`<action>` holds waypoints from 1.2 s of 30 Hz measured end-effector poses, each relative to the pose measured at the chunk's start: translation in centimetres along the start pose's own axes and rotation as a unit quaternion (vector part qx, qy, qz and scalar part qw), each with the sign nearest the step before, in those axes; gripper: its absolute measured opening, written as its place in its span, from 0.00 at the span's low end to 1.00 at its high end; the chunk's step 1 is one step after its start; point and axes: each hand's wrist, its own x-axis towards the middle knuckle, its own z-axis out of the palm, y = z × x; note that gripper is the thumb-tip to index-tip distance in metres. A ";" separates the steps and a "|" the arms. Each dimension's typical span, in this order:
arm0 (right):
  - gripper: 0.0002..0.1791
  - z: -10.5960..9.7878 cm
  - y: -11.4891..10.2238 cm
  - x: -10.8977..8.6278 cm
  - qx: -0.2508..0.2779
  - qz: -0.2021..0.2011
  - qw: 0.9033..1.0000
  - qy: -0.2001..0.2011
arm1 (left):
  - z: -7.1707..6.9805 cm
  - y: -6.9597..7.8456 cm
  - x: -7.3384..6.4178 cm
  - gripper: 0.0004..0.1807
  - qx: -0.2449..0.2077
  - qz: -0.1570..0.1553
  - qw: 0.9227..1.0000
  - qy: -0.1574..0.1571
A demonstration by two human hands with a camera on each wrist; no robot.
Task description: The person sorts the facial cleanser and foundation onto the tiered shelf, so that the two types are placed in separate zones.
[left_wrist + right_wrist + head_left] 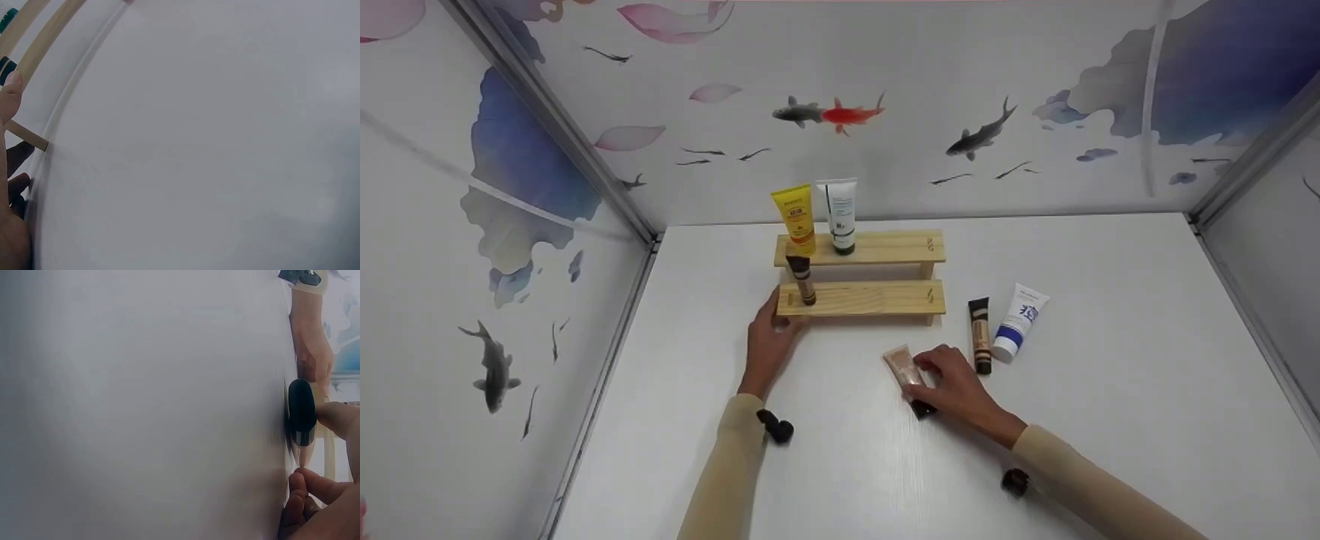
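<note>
A two-step wooden display rack (860,298) stands near the back wall. My left hand (769,345) grips the left end of its lower step; in the left wrist view the thumb (12,84) lies along the front edge and the other fingers curl by the rack's leg (27,136). With thumb and fingers my right hand (960,382) pinches a beige squeeze tube (904,366) by its sides, low over the table. Its black cap (302,405) points toward me. Right of that hand lie a brown tube with a black cap (980,335) and a white-and-blue tube (1020,322).
A yellow tube (796,219) and a white tube (842,216) stand on the upper step. On the lower step's left end stands a small brown tube (804,282). Printed walls (885,60) close off the white table (840,465) at the back and sides.
</note>
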 end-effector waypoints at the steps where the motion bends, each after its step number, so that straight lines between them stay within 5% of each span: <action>1: 0.26 0.0 0.0 0.0 -0.003 -0.002 1.000 0.001 | 0.0 0.0 0.0 0.50 -0.001 0.000 1.000 0.000; 17: 0.16 0.0 0.0 -0.1 0.007 0.020 1.000 -0.009 | 0.1 -0.1 0.2 0.49 0.003 0.004 1.000 0.001; 23: 0.15 -0.1 -0.1 -0.3 0.027 0.025 0.999 -0.004 | 0.1 0.2 0.0 0.51 0.004 -0.020 1.000 -0.007; 36: 0.17 -1.3 -0.3 0.1 0.100 0.089 0.991 0.015 | 0.0 0.1 0.0 0.53 -0.011 -0.015 1.000 -0.010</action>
